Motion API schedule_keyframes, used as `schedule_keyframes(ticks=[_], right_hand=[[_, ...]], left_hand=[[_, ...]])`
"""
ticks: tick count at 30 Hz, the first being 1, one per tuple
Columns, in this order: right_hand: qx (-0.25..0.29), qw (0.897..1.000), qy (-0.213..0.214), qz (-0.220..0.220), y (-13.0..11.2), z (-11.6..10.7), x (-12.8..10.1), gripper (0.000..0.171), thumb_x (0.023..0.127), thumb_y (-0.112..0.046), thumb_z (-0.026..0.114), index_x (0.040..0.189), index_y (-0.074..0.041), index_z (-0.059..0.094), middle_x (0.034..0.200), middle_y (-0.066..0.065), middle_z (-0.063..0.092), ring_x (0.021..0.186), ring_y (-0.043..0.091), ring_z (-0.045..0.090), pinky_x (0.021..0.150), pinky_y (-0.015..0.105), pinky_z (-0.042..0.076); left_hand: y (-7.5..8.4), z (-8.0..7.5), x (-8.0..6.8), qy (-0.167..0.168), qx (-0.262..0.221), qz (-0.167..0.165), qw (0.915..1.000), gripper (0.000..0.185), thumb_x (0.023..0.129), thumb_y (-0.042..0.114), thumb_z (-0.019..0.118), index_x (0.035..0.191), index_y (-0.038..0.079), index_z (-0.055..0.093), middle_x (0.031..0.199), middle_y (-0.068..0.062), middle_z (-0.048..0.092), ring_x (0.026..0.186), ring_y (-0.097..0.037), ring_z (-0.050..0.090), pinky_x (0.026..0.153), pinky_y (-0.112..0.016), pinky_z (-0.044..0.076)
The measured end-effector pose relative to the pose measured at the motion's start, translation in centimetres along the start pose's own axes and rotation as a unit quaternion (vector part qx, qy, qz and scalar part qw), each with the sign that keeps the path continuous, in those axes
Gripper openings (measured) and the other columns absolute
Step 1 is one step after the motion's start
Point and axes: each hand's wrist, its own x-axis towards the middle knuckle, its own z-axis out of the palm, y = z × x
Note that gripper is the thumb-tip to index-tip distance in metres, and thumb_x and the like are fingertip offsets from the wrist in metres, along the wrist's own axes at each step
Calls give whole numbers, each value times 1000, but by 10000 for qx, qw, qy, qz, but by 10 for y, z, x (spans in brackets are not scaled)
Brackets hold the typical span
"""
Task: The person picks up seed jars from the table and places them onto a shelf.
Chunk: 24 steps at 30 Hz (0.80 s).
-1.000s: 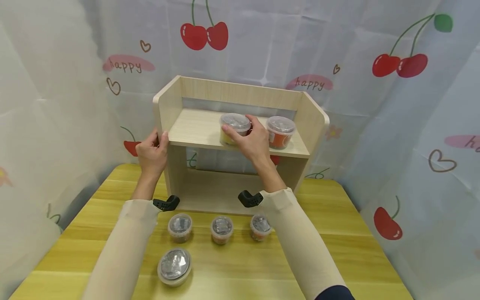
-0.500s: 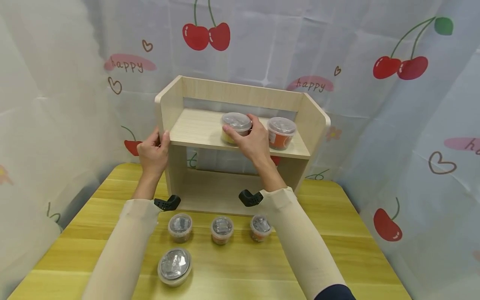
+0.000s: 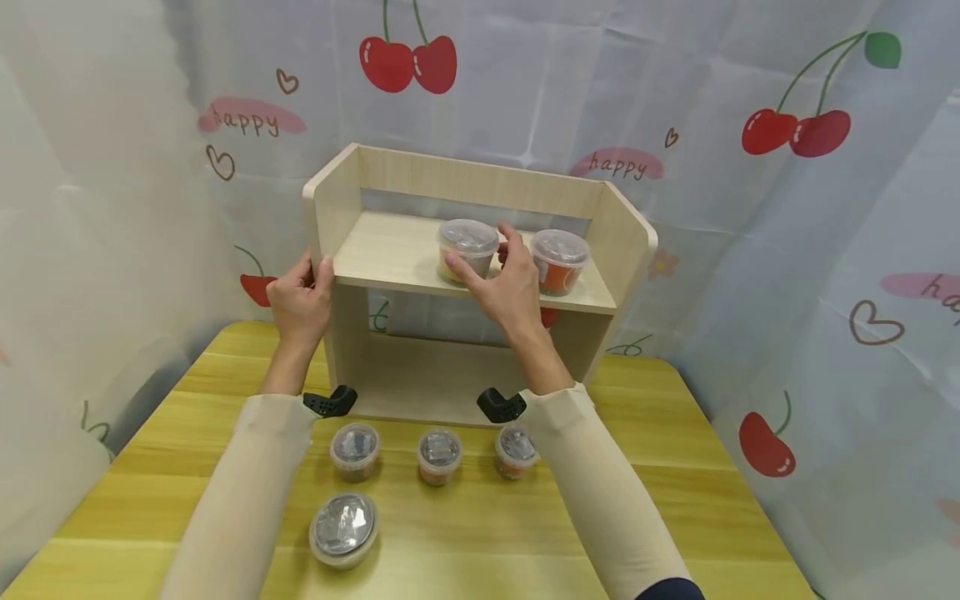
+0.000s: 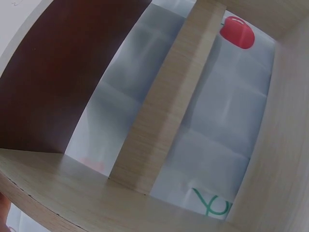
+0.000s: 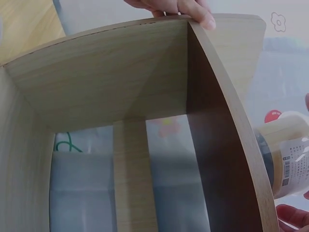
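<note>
My left hand (image 3: 302, 300) grips the left side of a pale wooden desktop shelf (image 3: 480, 182), thumb on the front edge by the upper board. In the right wrist view this left hand (image 5: 176, 8) curls over the panel's edge. A lidded clear plastic tub (image 3: 468, 250) with yellowish contents stands on the upper board. My right hand (image 3: 510, 287) is spread beside it, thumb overlapping its front and index finger raised away from the lid. The right wrist view shows the tub's label and barcode (image 5: 292, 162). An orange tub (image 3: 559, 262) stands to its right.
Several smaller lidded tubs, including a middle one (image 3: 439, 456), stand in a row before the shelf. A wider tub (image 3: 343, 530) is nearer on the yellow wood table (image 3: 660, 500). A cherry-print curtain (image 3: 525, 75) hangs behind.
My right fingers have loosened from the yellowish tub, the index finger lifting off its lid edge. The tub stays on the board. My left hand keeps its grip; the head view shifts slightly.
</note>
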Motion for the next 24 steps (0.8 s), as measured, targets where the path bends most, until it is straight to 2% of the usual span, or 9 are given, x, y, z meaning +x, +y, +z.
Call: schedule_keyframes(ticks=[4,8,14,19,24], right_hand=[[-42,9998,55,-163,0,-1,-6,89,77,-47,81,143,-2,42,123,18,57,109,31,55,90,43,45],[-35,9995,164,-250,0,-1,-10,91,75,-45,82,143,0,42,125,18,57,110,31,55,91,43,46],[92,9985,323,-430,-1,-4,-16,92,74,-43,84,143,0,42,120,18,58,107,29,55,90,41,46],[207,9981,378,-452,-4,-8,-25,94,74,-43,83,145,0,39,116,18,58,105,30,55,92,42,46],[380,9973,347,-517,-9,-11,-37,98,75,-41,83,149,-1,34,121,19,57,109,29,56,96,40,46]], left_hand=[[1,0,1,-24,-3,-56,10000,30,95,22,61,91,-7,68,66,-21,62,58,0,44,55,-12,33],[1,0,1,-10,-38,-176,9998,29,94,21,61,95,-7,70,72,-22,66,60,4,47,57,-11,36],[2,0,2,-32,-77,-173,9998,29,95,20,61,98,-7,70,76,-24,68,63,7,49,59,-10,38],[3,0,2,-31,-78,-174,9998,30,94,21,61,99,-7,71,75,-23,67,61,4,48,57,-11,36],[1,0,0,-27,-82,-129,9999,30,94,22,61,96,-7,70,69,-22,63,59,4,44,55,-12,34]])
